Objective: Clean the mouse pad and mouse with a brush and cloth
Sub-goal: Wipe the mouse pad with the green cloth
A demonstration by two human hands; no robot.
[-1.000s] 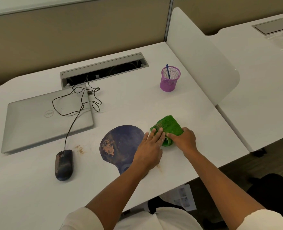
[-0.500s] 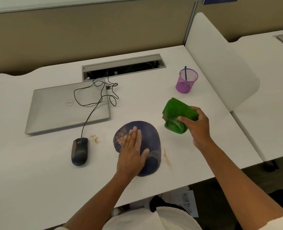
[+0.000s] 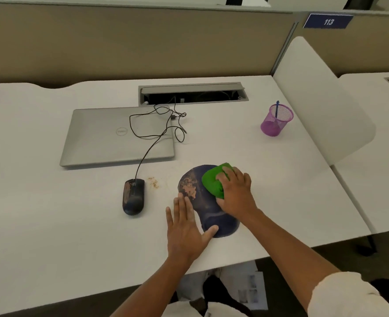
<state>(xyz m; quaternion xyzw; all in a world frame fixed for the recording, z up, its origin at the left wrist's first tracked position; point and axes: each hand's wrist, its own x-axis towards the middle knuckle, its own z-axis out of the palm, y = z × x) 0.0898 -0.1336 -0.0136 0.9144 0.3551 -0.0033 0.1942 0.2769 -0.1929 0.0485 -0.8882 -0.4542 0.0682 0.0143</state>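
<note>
A dark blue mouse pad (image 3: 208, 209) with a wrist rest lies near the desk's front edge; a tan smear of dirt covers its left part. My right hand (image 3: 235, 193) grips a bunched green cloth (image 3: 213, 180) and holds it down on the pad's far right part. My left hand (image 3: 186, 227) lies flat with straight fingers on the desk at the pad's left edge, thumb touching the wrist rest. A dark wired mouse (image 3: 133, 196), smeared with dirt, sits to the left. A blue brush handle (image 3: 276, 109) sticks out of a purple mesh cup (image 3: 275, 121).
A shut silver laptop (image 3: 111, 136) lies at the back left, the mouse cable (image 3: 157, 131) looping over it from an open cable tray (image 3: 192, 93). Crumbs (image 3: 154, 182) lie between mouse and pad. A white divider panel (image 3: 321, 97) stands at the right.
My right hand has brought the green cloth down from above the desk onto the mouse pad. My left hand has slid off the pad's top to its left edge.
</note>
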